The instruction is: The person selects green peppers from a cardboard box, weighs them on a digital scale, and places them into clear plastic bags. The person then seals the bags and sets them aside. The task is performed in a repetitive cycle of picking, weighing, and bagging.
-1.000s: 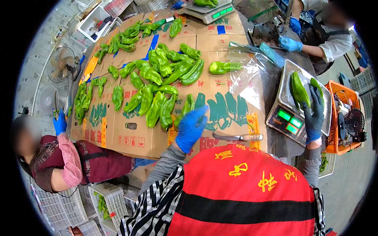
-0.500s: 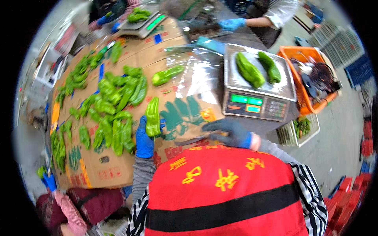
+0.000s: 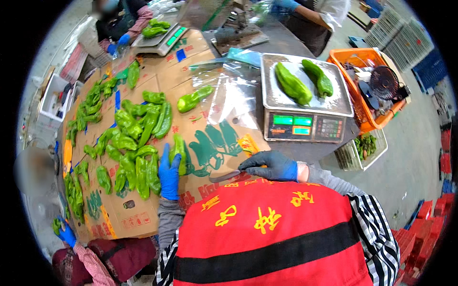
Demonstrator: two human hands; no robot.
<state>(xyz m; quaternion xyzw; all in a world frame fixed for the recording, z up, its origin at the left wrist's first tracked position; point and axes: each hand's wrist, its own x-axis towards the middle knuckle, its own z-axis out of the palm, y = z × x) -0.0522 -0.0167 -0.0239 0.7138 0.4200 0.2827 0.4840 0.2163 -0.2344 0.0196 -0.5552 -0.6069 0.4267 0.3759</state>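
My left hand (image 3: 169,175), in a blue glove, holds a long green pepper (image 3: 179,148) just above the cardboard. The pepper stands roughly upright between thumb and fingers, its lower part partly covered. In my right hand (image 3: 271,166), in a dark grey-and-blue glove, is a small knife (image 3: 225,177); its blade points left and a bit of orange handle shows between the fingers. A heap of green peppers (image 3: 138,124) lies left of my left hand. One single pepper (image 3: 194,99) rests farther off, near clear plastic bags (image 3: 234,97).
Two green peppers (image 3: 292,83) lie on a digital scale (image 3: 305,126) at the right. Beyond it stands an orange crate (image 3: 365,119) holding a small fan, with a white crate (image 3: 350,157) below. Co-workers' gloved hands (image 3: 67,233) show at the left, and others across the table near another scale (image 3: 160,45).
My left hand has turned and the pepper in it sits lower, more covered by the hand. My right hand has shifted slightly left with the knife. The view has moved a little.
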